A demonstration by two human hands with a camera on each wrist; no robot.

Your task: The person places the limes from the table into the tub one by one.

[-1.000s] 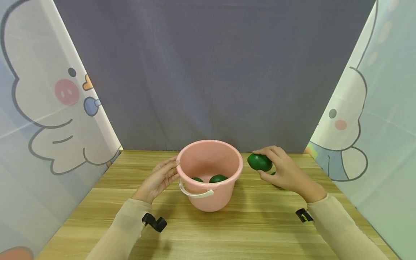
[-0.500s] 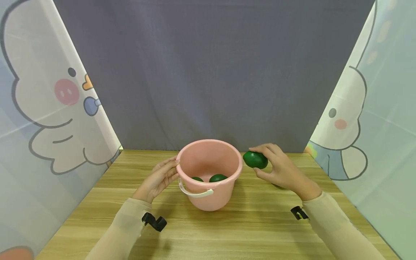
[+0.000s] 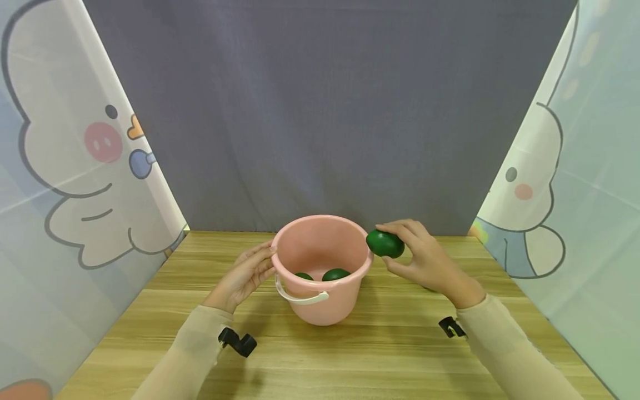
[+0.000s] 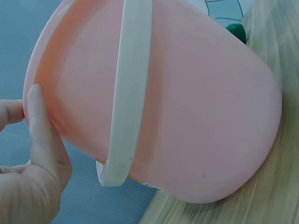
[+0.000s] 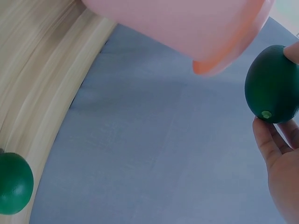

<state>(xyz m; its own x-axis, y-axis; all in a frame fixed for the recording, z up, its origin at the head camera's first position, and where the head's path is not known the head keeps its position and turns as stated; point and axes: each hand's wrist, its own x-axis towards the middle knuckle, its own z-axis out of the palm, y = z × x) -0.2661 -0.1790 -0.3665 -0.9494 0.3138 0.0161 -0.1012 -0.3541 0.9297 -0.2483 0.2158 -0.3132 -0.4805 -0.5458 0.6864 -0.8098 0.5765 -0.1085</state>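
A pink bucket (image 3: 320,303) with a white handle (image 3: 305,300) stands upright on the table. Two dark green fruits (image 3: 336,274) show inside it, partly cut off by the near rim. My left hand (image 3: 245,275) touches the rim's left side with fairly straight fingers, seen close up in the left wrist view. At the right rim, my right hand (image 3: 425,261) pinches a smooth, dark green oval fruit (image 3: 385,244) between thumb and fingertips. In the right wrist view this fruit (image 5: 271,86) shows a pale stem mark. Whether it touches the rim I cannot tell.
Another green fruit (image 5: 15,183) lies on the wooden table (image 3: 350,361), nearly hidden behind my right hand in the head view. A grey cloth (image 3: 320,111) hangs behind the table. Printed curtains (image 3: 575,166) flank both sides.
My right hand has moved left with the green fruit, from clear of the bucket to its right rim. The left hand and the bucket have stayed in place.
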